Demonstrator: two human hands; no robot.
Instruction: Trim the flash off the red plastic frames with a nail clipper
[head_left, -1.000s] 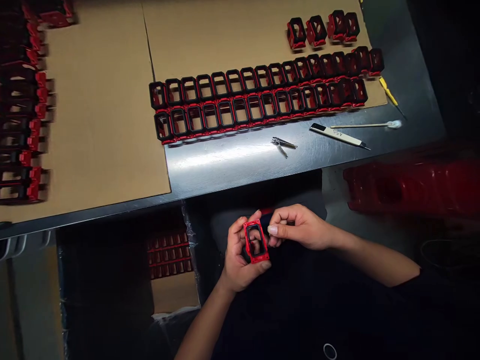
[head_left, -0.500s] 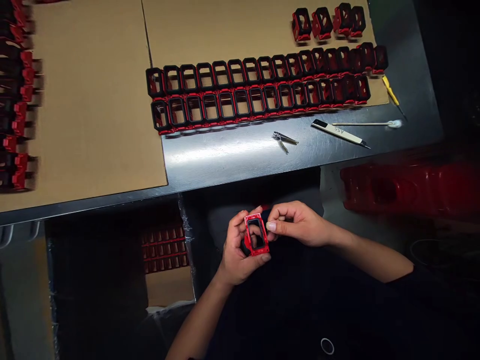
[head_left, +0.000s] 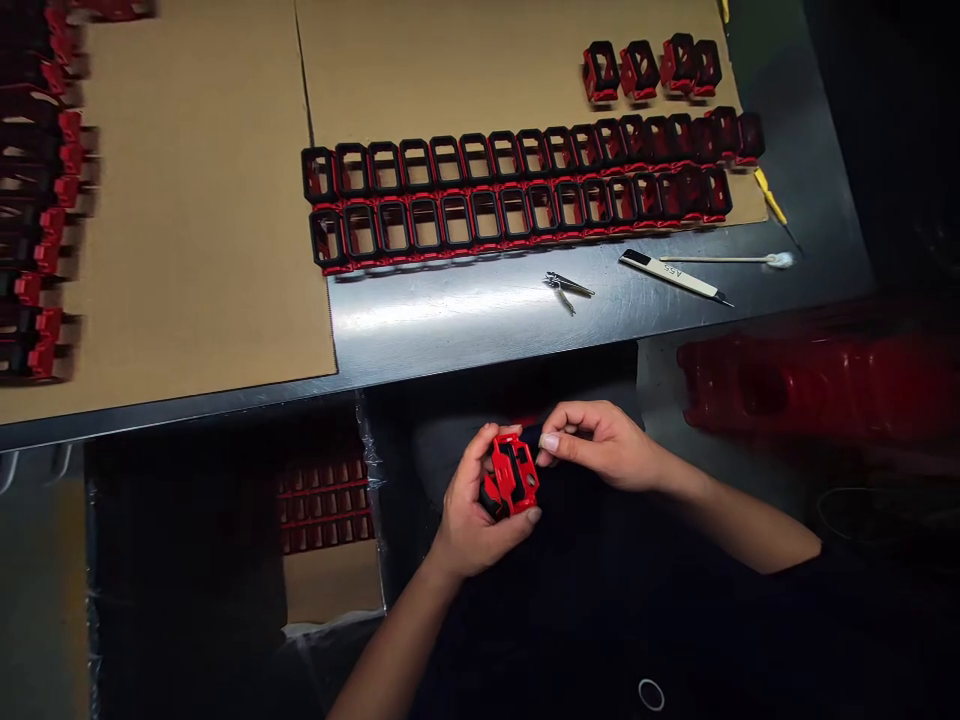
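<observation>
My left hand (head_left: 477,510) grips a small red and black plastic frame (head_left: 514,474) below the table's front edge, thumb along its bottom and fingers behind it. One red side with cut-outs and a round hole faces up. Just right of the frame is my right hand (head_left: 592,446), its thumb and index finger pinched together. Whether anything tiny sits in that pinch is too small to see. Two long rows of similar red and black frames (head_left: 486,216) stand on the cardboard (head_left: 202,200) on the table.
On the metal table (head_left: 420,330) lie nippers (head_left: 568,290), a white-handled pen-like tool (head_left: 675,278), a cotton-tipped stick (head_left: 720,260) and a yellow-handled tool (head_left: 770,195). More frames line the left side (head_left: 49,240). A red plastic stool-like object (head_left: 795,385) stands at right.
The frame in my left hand has been turned, from its rectangular opening facing up to a red side. My right hand has shifted slightly away from it. The camera view has tilted a little.
</observation>
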